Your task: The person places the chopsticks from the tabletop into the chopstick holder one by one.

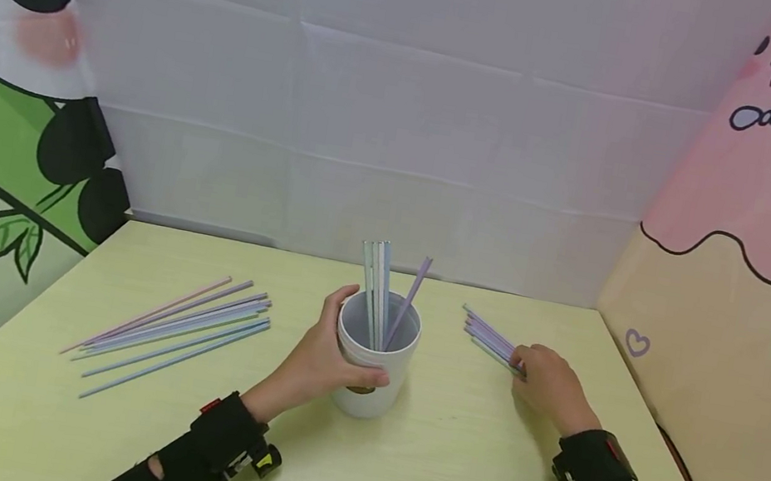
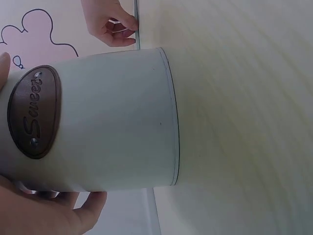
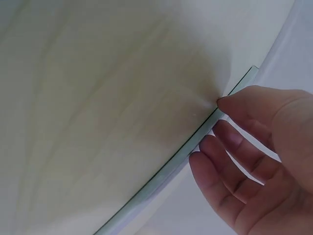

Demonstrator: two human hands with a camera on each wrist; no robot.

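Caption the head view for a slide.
Left hand grips a white cup of straws; right hand pinches straws.

We read one word only: "Sweet", in raised script letters on a brown oval label (image 2: 33,111) fixed to the side of the white cup (image 2: 112,117). In the left wrist view the word runs sideways. In the head view the label is too small for us to read.

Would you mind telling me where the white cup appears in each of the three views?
Head: the white cup stands at the table's centre, gripped by the left hand.
Left wrist: it fills the left half, lying sideways in the frame.
Right wrist: not in it.
Shared landmark: the right hand at the straws.
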